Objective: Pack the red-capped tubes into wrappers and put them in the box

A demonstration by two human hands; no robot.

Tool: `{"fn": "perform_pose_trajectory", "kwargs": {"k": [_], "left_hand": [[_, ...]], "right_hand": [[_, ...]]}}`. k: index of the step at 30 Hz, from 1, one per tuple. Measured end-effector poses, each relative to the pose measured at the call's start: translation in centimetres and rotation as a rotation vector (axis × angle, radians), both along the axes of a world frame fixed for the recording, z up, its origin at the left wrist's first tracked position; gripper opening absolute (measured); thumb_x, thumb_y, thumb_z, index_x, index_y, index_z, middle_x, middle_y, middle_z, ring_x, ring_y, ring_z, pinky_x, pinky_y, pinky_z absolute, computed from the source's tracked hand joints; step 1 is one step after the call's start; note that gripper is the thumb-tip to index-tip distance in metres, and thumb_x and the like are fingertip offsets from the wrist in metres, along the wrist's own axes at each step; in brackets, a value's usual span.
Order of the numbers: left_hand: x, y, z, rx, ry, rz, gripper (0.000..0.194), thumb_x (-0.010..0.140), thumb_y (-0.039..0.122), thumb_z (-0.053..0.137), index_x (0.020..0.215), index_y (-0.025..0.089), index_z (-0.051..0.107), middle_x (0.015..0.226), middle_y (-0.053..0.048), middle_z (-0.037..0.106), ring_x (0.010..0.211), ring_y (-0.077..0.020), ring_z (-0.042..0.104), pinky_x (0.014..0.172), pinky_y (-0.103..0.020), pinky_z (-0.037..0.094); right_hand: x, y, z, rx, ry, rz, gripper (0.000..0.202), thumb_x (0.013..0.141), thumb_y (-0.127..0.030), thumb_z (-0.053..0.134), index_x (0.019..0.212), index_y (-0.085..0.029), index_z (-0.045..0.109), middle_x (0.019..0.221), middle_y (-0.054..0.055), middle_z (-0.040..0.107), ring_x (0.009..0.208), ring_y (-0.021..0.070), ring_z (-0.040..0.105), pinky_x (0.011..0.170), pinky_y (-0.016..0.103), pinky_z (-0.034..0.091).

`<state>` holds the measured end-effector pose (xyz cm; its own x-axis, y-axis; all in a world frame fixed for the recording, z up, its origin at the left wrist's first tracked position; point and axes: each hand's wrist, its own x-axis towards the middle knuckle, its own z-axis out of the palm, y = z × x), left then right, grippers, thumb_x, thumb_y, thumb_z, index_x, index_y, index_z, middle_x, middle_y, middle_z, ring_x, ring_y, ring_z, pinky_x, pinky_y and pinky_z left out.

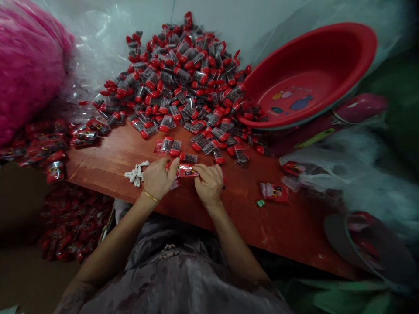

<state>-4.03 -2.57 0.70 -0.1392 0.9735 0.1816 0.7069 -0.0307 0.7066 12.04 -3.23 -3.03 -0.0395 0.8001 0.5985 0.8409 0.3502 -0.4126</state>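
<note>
In the centre of the frame, I see the red packet point(187, 170) stretched between two hands, just above the red-brown table point(242, 218). Its long axis goes left to right, almost level, with one end towards each hand. The left hand point(159, 178) grasps the left end, with the thumb lying along it, and the fingers of the right hand point(209, 184) pinch the right end.

Many small clear jars point(183, 74) with red caps make a big heap at the upper middle; each contains something dark. At the upper right, a red basin point(304, 78) leans with its mouth towards the lower left; some jars lie at its lower left rim, and cartoon figures decorate its inside. A clear bag point(29, 56) at the upper left is full of pink material. At the lower right, a grey bowl point(337, 237) holds something red, perhaps packets, but this corner is blurred. More red packages point(75, 222) are heaped below the table edge at the lower left. A crumpled white thing point(135, 174) lies just beside the left hand.
</note>
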Motion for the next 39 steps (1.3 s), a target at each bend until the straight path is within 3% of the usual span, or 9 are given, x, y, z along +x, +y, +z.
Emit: {"fn": "perform_pose_trajectory", "kwargs": {"k": [4, 7, 11, 14, 18, 23, 27, 34, 39], "left_hand": [[1.6, -0.9, -0.5, -0.421, -0.542, -0.149, 0.046, 0.077, 0.059, 0.048, 0.067, 0.016, 0.062, 0.046, -0.002, 0.055, 0.045, -0.0153, 0.053, 0.047, -0.025, 0.038], [2.1, -0.8, -1.2, -0.420, -0.813, -0.057, 0.037, 0.067, 0.053, 0.063, 0.071, 0.016, 0.061, 0.045, 0.002, 0.053, 0.040, -0.0109, 0.047, 0.043, -0.021, 0.035], [1.9, -1.1, -1.1, -0.286, -0.697, -0.150, 0.030, 0.067, 0.046, 0.065, 0.068, 0.016, 0.066, 0.055, 0.001, 0.061, 0.051, -0.0121, 0.052, 0.049, -0.021, 0.039], [1.7, -1.8, -0.7, -0.209, -0.467, -0.244, 0.023, 0.069, 0.041, 0.064, 0.069, 0.019, 0.069, 0.058, 0.000, 0.063, 0.057, -0.0144, 0.053, 0.053, -0.022, 0.038], [1.8, -2.7, -0.2, -0.130, -0.253, -0.259, 0.024, 0.072, 0.039, 0.061, 0.057, 0.021, 0.067, 0.048, 0.001, 0.055, 0.051, -0.0135, 0.045, 0.051, -0.023, 0.030], [2.1, -3.2, -1.1, -0.117, -0.235, -0.217, 0.028, 0.073, 0.039, 0.060, 0.052, 0.021, 0.063, 0.042, 0.003, 0.043, 0.046, -0.0117, 0.037, 0.050, -0.024, 0.026], [2.6, -3.3, -2.3, -0.165, -0.418, -0.190, 0.030, 0.073, 0.042, 0.060, 0.056, 0.018, 0.062, 0.050, 0.003, 0.048, 0.052, -0.0109, 0.042, 0.054, -0.023, 0.032], [4.2, -3.6, -1.5, -0.454, -1.206, 0.046, 0.044, 0.048, 0.044, 0.080, 0.076, 0.014, 0.064, 0.069, -0.001, 0.064, 0.061, -0.0107, 0.056, 0.064, -0.025, 0.047], [3.5, -3.1, -1.0, -0.475, -1.295, 0.192, 0.042, 0.041, 0.038, 0.084, 0.064, 0.013, 0.058, 0.064, 0.001, 0.063, 0.056, -0.0089, 0.058, 0.059, -0.023, 0.049]], "right_hand": [[-0.5, -0.9, 0.7, -0.006, -0.026, 0.010, 0.028, 0.081, -0.013, 0.047, 0.091, -0.027, 0.070, 0.095, -0.001, 0.072, 0.085, 0.0171, 0.061, 0.102, 0.040, 0.030], [-0.3, -1.5, 0.5, -0.061, 0.077, 0.059, 0.036, 0.081, -0.012, 0.042, 0.107, -0.024, 0.064, 0.108, 0.004, 0.068, 0.098, 0.0186, 0.059, 0.103, 0.041, 0.031], [1.1, -1.6, 0.3, -0.300, 0.518, 0.197, 0.041, 0.086, -0.021, 0.037, 0.123, -0.017, 0.052, 0.119, 0.009, 0.062, 0.101, 0.0183, 0.060, 0.088, 0.034, 0.047], [1.6, -1.7, 0.4, -0.455, 0.700, 0.327, 0.029, 0.085, -0.034, 0.047, 0.102, -0.017, 0.063, 0.093, 0.006, 0.070, 0.082, 0.0170, 0.065, 0.072, 0.029, 0.052], [0.9, -2.6, 0.3, -0.434, 0.613, 0.240, 0.025, 0.085, -0.035, 0.049, 0.071, -0.019, 0.062, 0.062, 0.000, 0.065, 0.057, 0.0127, 0.059, 0.055, 0.023, 0.047], [-0.4, -3.5, -0.3, -0.302, 0.387, 0.097, 0.030, 0.089, -0.032, 0.041, 0.066, -0.020, 0.056, 0.058, 0.000, 0.060, 0.054, 0.0124, 0.054, 0.054, 0.023, 0.041], [-0.6, -3.3, -0.4, -0.280, 0.358, 0.053, 0.037, 0.092, -0.033, 0.036, 0.061, -0.021, 0.052, 0.057, 0.002, 0.058, 0.054, 0.0135, 0.053, 0.055, 0.025, 0.042], [-1.3, -3.3, -0.7, -0.275, 0.467, 0.008, 0.028, 0.092, -0.034, 0.038, 0.082, -0.019, 0.060, 0.071, 0.004, 0.066, 0.064, 0.0163, 0.060, 0.060, 0.026, 0.046], [0.5, -2.5, 0.4, -0.312, 0.376, 0.183, 0.035, 0.094, -0.030, 0.031, 0.081, -0.019, 0.062, 0.072, 0.003, 0.066, 0.068, 0.0156, 0.060, 0.065, 0.027, 0.048]]}}
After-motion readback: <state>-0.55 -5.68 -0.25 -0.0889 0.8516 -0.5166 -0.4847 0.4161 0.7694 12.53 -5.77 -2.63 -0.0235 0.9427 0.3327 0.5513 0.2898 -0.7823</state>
